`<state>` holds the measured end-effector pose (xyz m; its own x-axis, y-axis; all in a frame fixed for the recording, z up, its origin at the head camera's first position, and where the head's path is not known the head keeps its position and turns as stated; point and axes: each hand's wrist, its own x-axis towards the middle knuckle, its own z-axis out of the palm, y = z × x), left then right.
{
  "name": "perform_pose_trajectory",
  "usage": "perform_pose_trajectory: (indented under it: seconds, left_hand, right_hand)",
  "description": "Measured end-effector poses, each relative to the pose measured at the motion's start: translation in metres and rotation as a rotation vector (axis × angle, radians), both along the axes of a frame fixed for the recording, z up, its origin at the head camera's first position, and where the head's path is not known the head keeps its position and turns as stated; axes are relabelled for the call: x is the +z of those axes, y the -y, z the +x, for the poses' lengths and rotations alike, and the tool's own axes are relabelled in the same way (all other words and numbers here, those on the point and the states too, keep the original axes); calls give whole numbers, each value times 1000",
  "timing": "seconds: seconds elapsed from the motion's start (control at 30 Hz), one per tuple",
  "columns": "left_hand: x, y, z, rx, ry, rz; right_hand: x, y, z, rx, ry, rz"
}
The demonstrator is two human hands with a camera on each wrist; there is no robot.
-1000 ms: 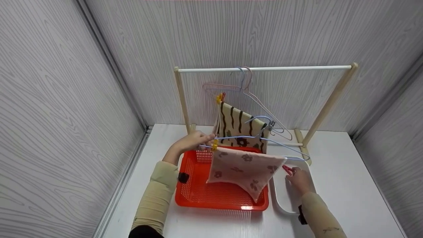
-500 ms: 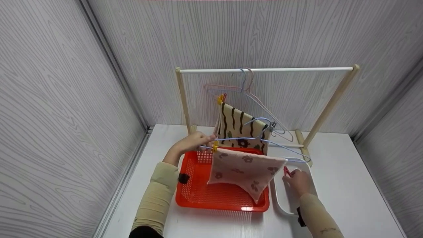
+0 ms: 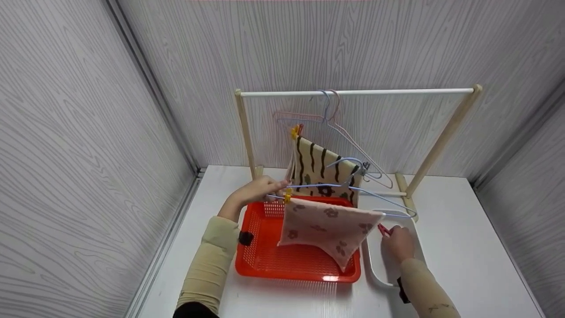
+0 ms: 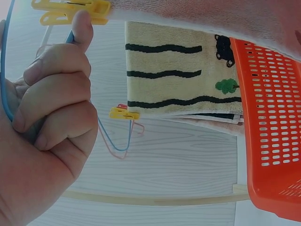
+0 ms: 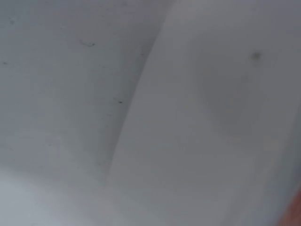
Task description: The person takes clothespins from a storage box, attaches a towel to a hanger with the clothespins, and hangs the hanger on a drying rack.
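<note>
My left hand (image 3: 260, 190) grips the left end of a blue clothes hanger (image 3: 318, 185), its fingers curled round the wire in the left wrist view. A pink flowered towel (image 3: 329, 225) hangs from this hanger, with a yellow clothespin (image 3: 287, 195) at its left corner, close to my thumb. The towel's right corner lies against the hanger's right end, no clothespin visible there. Over the white tray (image 3: 375, 276), my right hand (image 3: 399, 245) pinches a red clothespin (image 3: 383, 229). In the right wrist view only blurred white surfaces and a sliver of the hand show.
Under the pink towel stands a red perforated basket (image 3: 265, 271). Behind it, a drying rack (image 3: 397, 92) bears a blue and a pink hanger, and a cream striped towel (image 3: 318, 168) hangs there by yellow and red clothespins. Walls stand close at the back and sides.
The red clothespin has turned slightly between my right fingers, upright half a second ago and slanted now. My left hand, the hanger and the pink towel have stayed in place.
</note>
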<state>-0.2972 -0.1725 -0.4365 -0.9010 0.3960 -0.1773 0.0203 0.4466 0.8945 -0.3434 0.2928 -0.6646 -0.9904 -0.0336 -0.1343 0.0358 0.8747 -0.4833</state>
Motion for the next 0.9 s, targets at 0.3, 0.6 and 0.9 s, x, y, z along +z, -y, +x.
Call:
perform_pose_trajectory:
  seconds: [0.3, 0.6, 0.9]
  left_hand:
    - [-1, 2, 2, 2, -5, -7]
    - [-5, 6, 3, 4, 23, 87]
    - [-6, 8, 4, 0, 9, 92]
  right_hand:
    - [8, -10, 2, 23, 40, -116]
    - [12, -13, 5, -7, 93, -192]
    - [18, -14, 14, -73, 202, -298]
